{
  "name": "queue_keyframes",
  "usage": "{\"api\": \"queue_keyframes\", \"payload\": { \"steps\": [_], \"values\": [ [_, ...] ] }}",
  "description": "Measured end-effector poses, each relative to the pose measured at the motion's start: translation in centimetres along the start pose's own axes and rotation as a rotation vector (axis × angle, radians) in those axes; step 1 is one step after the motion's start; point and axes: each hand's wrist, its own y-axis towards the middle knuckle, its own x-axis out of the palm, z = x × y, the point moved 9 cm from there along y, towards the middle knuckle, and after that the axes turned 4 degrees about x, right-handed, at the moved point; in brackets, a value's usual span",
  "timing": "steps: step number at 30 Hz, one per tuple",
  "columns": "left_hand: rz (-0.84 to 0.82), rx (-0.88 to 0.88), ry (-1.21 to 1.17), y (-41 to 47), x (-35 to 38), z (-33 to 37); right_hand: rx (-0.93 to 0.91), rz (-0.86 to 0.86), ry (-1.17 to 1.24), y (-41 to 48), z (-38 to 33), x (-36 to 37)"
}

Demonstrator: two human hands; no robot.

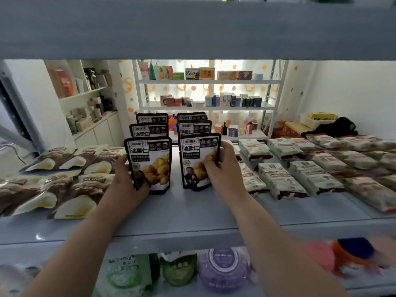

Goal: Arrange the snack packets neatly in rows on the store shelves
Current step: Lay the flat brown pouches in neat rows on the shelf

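Note:
Two rows of black-and-white chestnut pouches stand upright on the grey shelf [192,213], three deep in each row. My left hand [126,179] grips the left edge of the front left pouch [153,161]. My right hand [222,168] holds the right side of the front right pouch [196,159], fingers across its face. Behind them stand the rear left pouches [149,130] and the rear right pouches [194,127].
Brown-and-cream packets [53,189] lie flat on the shelf's left part. White-and-red packets [310,168] lie in rows on the right. The upper shelf board [192,28] hangs close overhead. Bagged goods [175,273] fill the shelf below. Other racks stand behind.

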Motion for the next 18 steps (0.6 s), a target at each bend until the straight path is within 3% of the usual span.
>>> {"api": "queue_keyframes", "payload": {
  "steps": [4, 7, 9, 13, 18],
  "values": [
    [0.151, -0.03, -0.095, -2.1, -2.4, 1.0, -0.076, 0.007, -0.398, -1.6, -0.3, -1.0],
    [0.256, 0.083, 0.148, -5.9, -3.5, 3.9, -0.245, 0.102, -0.563, -5.0, -1.9, -1.6],
    [0.139, 0.166, 0.284, -8.1, -1.7, 6.2, -0.395, 0.127, -0.662, -7.2, -2.7, -1.4],
    [-0.207, 0.18, 0.527, -10.1, 2.6, 6.8, -0.33, -0.189, -0.854, -9.3, -0.5, 1.2],
    [-0.198, 0.165, 0.564, -11.6, 1.8, 5.6, -0.409, -0.39, -0.985, -11.3, 0.6, 5.4]
  ]
}}
